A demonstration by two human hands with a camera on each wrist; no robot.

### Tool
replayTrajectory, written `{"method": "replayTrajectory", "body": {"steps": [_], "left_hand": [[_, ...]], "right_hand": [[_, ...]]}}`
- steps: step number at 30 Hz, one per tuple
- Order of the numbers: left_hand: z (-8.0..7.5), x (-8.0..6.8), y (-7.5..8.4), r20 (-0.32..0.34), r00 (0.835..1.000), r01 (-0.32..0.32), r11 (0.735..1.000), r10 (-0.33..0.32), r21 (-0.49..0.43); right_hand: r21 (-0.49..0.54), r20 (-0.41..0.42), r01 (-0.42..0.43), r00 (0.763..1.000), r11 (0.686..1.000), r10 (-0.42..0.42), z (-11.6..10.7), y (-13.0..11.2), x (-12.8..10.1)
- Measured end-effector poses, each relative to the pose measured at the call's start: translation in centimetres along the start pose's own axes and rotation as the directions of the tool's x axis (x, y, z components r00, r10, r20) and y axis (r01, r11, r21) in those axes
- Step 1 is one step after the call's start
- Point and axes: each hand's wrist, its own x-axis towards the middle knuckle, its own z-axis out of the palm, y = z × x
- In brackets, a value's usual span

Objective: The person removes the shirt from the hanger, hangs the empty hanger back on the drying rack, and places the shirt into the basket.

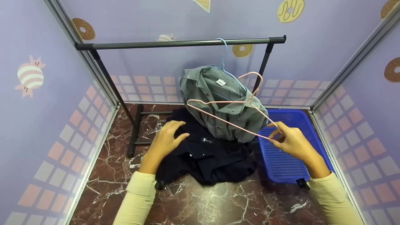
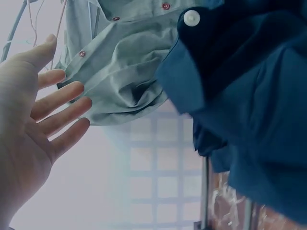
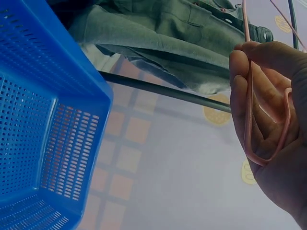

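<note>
My right hand point(image 1: 292, 140) pinches one end of a pink clothes hanger point(image 1: 225, 122), whose hook points up in front of the grey-green shirt. In the right wrist view the hanger's bent end point(image 3: 248, 129) lies inside the curled fingers. My left hand point(image 1: 167, 137) holds nothing, its fingers loosely spread over a dark navy shirt point(image 1: 215, 162) heaped on the floor. The left wrist view shows that navy shirt's white button point(image 2: 192, 18) and collar close by. The grey-green shirt point(image 1: 200, 90) hangs on a light blue hanger point(image 1: 224, 53) behind the pink one.
A black clothes rack point(image 1: 140, 44) stands across the back, carrying the blue hanger on its bar. On the right sits a blue perforated basket point(image 1: 282, 178), below my right hand. Patterned panels point(image 1: 40, 125) enclose the marbled floor point(image 1: 125, 193) on three sides.
</note>
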Motion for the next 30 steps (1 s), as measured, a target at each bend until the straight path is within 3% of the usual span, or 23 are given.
{"method": "replayTrajectory", "body": {"steps": [6,15,24,30], "left_hand": [[-2.5,0.5,-0.3,-0.012,1.000,-0.005,0.999,0.006,0.053],[-6.3,2.9,-1.1,-0.063,0.998,-0.020,0.996,0.026,0.091],[-11.1,6.5,-0.7,-0.048,0.993,0.112,0.989,-0.108,0.100],[-14.3,9.6,-0.7,-0.103,0.990,0.117,0.978,-0.100,0.171]], "right_hand": [[0.000,0.000,0.004,1.000,1.000,-0.004,0.1,-0.3,0.0],[0.000,0.012,0.006,1.000,1.000,-0.006,0.4,-0.7,-0.1],[-0.034,-0.008,0.029,1.000,0.999,-0.029,1.0,-1.1,-0.3],[-0.005,0.000,0.030,1.000,1.000,-0.030,1.4,-1.3,-0.4]]}}
